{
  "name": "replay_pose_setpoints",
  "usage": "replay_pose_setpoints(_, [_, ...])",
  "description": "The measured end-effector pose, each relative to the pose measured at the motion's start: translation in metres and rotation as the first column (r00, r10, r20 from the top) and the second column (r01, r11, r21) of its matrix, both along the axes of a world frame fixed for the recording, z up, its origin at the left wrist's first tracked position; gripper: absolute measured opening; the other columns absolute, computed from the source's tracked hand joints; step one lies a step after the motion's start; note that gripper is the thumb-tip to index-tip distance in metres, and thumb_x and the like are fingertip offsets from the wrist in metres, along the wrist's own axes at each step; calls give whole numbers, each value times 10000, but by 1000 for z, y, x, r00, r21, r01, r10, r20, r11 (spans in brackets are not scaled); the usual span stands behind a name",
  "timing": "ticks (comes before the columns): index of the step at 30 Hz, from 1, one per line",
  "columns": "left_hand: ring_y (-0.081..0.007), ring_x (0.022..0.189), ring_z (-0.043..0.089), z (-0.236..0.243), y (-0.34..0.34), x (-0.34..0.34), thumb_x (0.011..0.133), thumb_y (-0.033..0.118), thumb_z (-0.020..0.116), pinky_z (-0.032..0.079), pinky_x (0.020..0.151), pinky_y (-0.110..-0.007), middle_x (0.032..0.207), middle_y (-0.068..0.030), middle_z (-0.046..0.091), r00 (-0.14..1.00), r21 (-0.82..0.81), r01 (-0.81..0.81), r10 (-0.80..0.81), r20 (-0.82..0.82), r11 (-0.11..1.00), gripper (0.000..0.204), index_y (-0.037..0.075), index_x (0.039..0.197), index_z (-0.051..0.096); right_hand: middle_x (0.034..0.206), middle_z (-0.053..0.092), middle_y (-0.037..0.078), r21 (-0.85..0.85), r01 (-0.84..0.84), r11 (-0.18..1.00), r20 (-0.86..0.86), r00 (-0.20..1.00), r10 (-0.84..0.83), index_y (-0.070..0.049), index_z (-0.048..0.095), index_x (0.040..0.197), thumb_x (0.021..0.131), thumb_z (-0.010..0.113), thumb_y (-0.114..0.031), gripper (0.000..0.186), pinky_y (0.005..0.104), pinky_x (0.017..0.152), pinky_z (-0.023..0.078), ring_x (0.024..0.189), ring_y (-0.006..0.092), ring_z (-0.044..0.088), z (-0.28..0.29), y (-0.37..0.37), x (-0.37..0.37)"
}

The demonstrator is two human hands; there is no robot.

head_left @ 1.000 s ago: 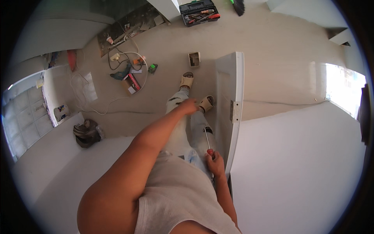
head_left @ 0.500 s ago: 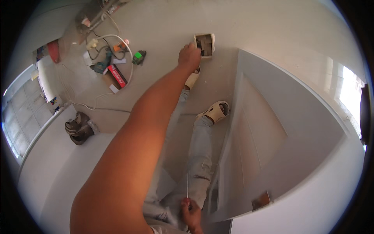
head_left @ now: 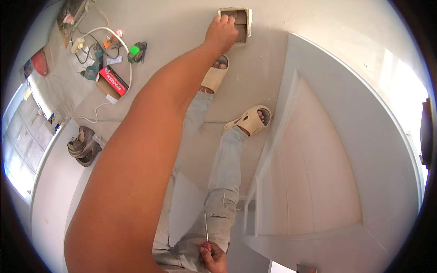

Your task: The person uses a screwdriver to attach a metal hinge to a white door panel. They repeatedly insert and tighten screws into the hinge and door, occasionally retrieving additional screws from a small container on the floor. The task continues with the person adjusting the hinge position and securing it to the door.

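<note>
Screwdriver [head_left: 207, 244], red-handled, metal-shafted, grasped near by right hand [head_left: 215, 259]; far, left hand [head_left: 221, 33] at rectangular cream-rimmed box [head_left: 249, 23], its grip unclear

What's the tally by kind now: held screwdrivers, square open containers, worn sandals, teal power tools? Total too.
Held screwdriver: 1, in the right hand
Square open container: 1, at the left hand
Worn beige sandals: 2
Teal power tool: 1, on the floor
Total: 5
</note>
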State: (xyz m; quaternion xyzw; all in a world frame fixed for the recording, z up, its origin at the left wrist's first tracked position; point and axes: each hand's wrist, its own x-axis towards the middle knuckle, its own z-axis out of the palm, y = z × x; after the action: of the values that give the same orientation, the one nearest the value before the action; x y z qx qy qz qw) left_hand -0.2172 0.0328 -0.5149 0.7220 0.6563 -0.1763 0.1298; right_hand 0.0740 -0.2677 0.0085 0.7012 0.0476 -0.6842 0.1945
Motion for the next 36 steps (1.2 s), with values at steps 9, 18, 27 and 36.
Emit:
replay_pose_setpoints(9, [-212,930,576,-9,-3,-8,808,126,583,421,837,-351,930,-48,603,998,-35,50,-48,44,998,117,120,825,698,684,421,-81,-64,63,996,23,998,-61,-105,547,891,945,605,-385,291,217,515,296,580,41,335,-2,6,1])
replay_pose_setpoints(18, [-282,844,650,7,-1,-15,802,147,601,498,740,-416,887,-103,656,873,-143,-348,375,310,927,81,78,831,634,682,439,-74,19,74,997,-6,997,-74,-70,589,936,952,603,-364,295,217,510,308,581,42,353,-5,14,2])
replay_pose_setpoints(27, [-164,667,619,101,-13,-20,777,104,597,510,619,-302,750,-95,635,-323,-826,-442,797,510,350,58,54,783,570,638,596,58,-161,127,979,32,992,-123,-1,623,1073,913,622,-289,330,278,451,443,507,133,578,-8,40,4])
replay_pose_setpoints(36, [-188,584,590,368,-12,37,759,53,607,486,515,-297,764,-136,617,-422,-802,346,844,330,486,72,33,789,544,581,569,40,262,8,965,52,998,-22,-10,630,1010,907,607,-379,384,283,411,419,434,121,541,14,47,-5])
